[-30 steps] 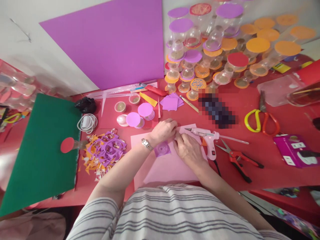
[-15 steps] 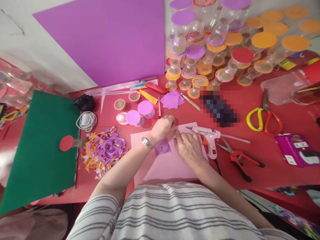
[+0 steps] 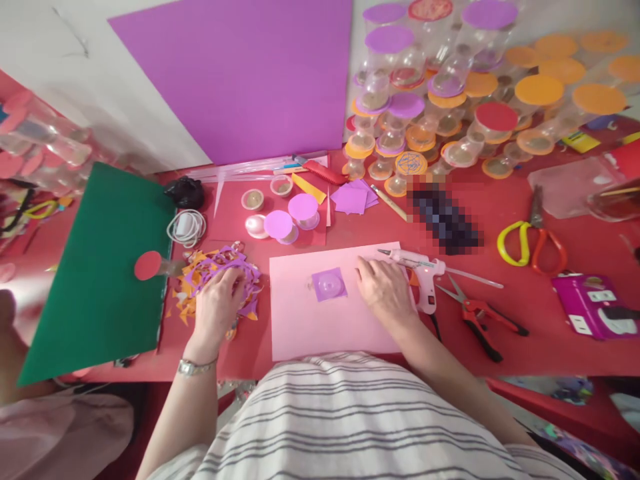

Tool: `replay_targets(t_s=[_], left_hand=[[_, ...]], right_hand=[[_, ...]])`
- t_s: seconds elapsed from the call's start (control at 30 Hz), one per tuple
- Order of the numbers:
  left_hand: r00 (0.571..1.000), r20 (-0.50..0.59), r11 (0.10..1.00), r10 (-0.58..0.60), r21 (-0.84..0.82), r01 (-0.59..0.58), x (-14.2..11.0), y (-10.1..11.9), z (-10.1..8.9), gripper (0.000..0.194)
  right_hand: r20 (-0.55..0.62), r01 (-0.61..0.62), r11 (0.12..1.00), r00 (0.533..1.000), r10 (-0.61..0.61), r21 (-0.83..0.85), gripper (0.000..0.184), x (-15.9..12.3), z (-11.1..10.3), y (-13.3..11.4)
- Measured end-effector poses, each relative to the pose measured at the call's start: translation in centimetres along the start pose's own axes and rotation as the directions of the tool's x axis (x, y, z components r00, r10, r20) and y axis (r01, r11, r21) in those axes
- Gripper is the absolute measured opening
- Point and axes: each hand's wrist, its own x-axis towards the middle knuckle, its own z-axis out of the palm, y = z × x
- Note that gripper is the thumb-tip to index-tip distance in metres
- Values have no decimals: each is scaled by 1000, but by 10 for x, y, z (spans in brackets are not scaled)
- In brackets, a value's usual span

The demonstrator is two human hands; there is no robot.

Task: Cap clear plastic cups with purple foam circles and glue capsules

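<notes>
My left hand (image 3: 220,297), a watch on its wrist, is over a pile of purple and orange cut scraps (image 3: 253,310). Its fingers are bent and slightly apart; nothing shows between them. My right hand (image 3: 384,285) rests on a pink sheet (image 3: 305,333), fingers loosely curled and apart, with no object visible in it. Between the hands, a purple square (image 3: 320,295) lies on the sheet, a clear round plastic piece (image 3: 331,285) on top of it. Just right of my right hand lies a pink glue gun (image 3: 425,283) with a clear glue stick in its back.
Red-handled cutters (image 3: 480,313), scissors (image 3: 533,237) and a purple box (image 3: 590,303) lie to the right. Sand-filled hourglass shapes (image 3: 393,140) stand at the back. Two purple-topped ones (image 3: 279,225) are nearer. A green board (image 3: 105,280) leans at left, a person's arm behind it.
My left hand has moved left from beside my right hand to the scrap pile. The purple square and clear piece are uncovered now. My right hand has stayed almost in place.
</notes>
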Motion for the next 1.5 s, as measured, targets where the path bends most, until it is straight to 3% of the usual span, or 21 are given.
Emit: replay_targets(t_s=[0.13, 0.33, 0.53, 0.67, 0.83, 0.97, 1.13, 1.37, 1.5], left_hand=[[1000, -12, 999, 24, 40, -24, -10, -14, 11, 25], [997, -58, 994, 57, 98, -51, -17, -16, 23, 30], [991, -71, 994, 112, 4, -112, -24, 13, 17, 15], [975, -19, 969, 222, -105, -223, -29, 55, 29, 8], [931, -47, 889, 361, -282, -359, -34, 88, 59, 41], [927, -54, 855, 371, -369, -364, -36, 94, 71, 50], [930, -66, 795, 361, -500, -344, -41, 96, 69, 59], [938, -106, 717, 329, -618, -321, -48, 100, 69, 45], [925, -143, 585, 352, -737, -337, -49, 100, 73, 39]], right_hand=[[-99, -19, 989, 994, 34, 148, 20, 3, -7, 4], [-235, -71, 911, 955, 179, 405, 9, 0, -19, 18], [-257, -36, 850, 946, 199, 525, 16, -23, -9, 18], [-240, -3, 846, 958, 155, 534, 21, -40, 6, 1], [-278, 24, 871, 952, 130, 490, 22, -53, 15, -14], [-302, 70, 890, 950, 78, 450, 19, -56, 14, -15], [-316, 101, 898, 948, 44, 428, 17, -57, 14, -15], [-326, 122, 901, 945, 22, 416, 22, -58, 14, -16], [-337, 143, 903, 942, 2, 405, 19, -57, 12, -16]])
